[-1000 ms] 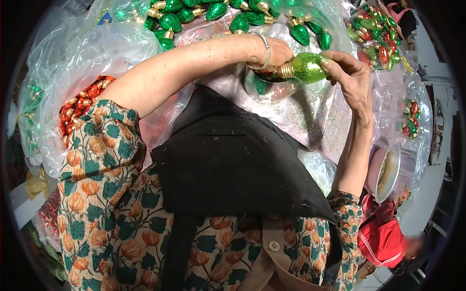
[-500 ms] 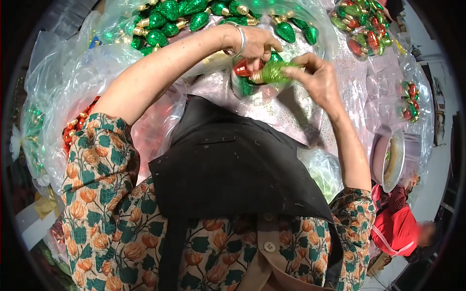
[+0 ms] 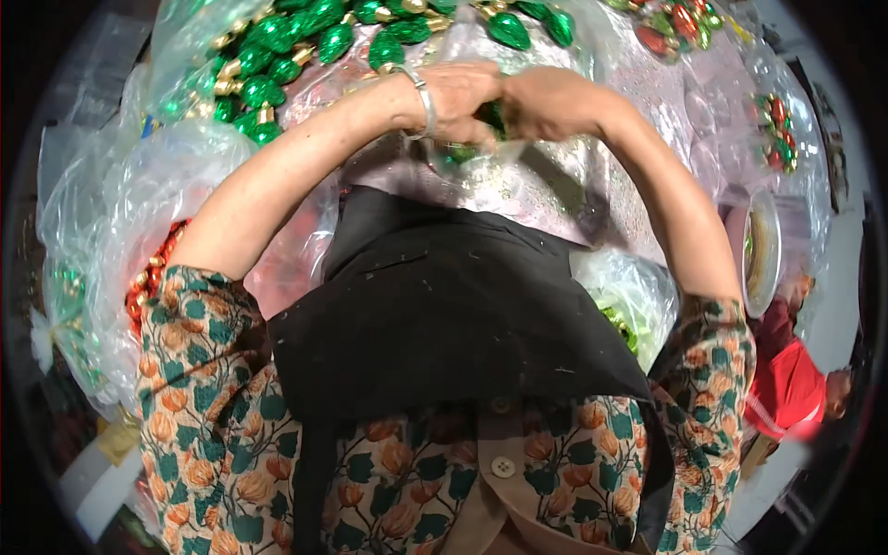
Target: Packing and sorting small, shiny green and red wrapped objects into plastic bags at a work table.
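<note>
My left hand (image 3: pixel 460 97), with a silver bangle at the wrist, bends over a small clear plastic container (image 3: pixel 453 155) at the top centre. Its fingers curl round the near side, and the hands cover most of the container. Shiny green bulb ornaments show in it, one of them a dark green bulb (image 3: pixel 491 116) between my hands. My right hand (image 3: pixel 548 104) presses in from the right against my left fingertips. Motion smears its fingers, and whatever they might hold is hidden.
Green glitter bulbs (image 3: pixel 268 35) with gold caps lie on plastic at the far left. Red ornaments (image 3: pixel 153 277) sit in a bag by my left sleeve. Packed red and green clusters (image 3: pixel 777 134) and a round tub (image 3: pixel 762 254) stand right, near a person in red (image 3: pixel 789 388).
My right hand has moved left and up to meet my left hand over the container. The light green glitter bulb it held is now out of sight. The view has shifted slightly.
</note>
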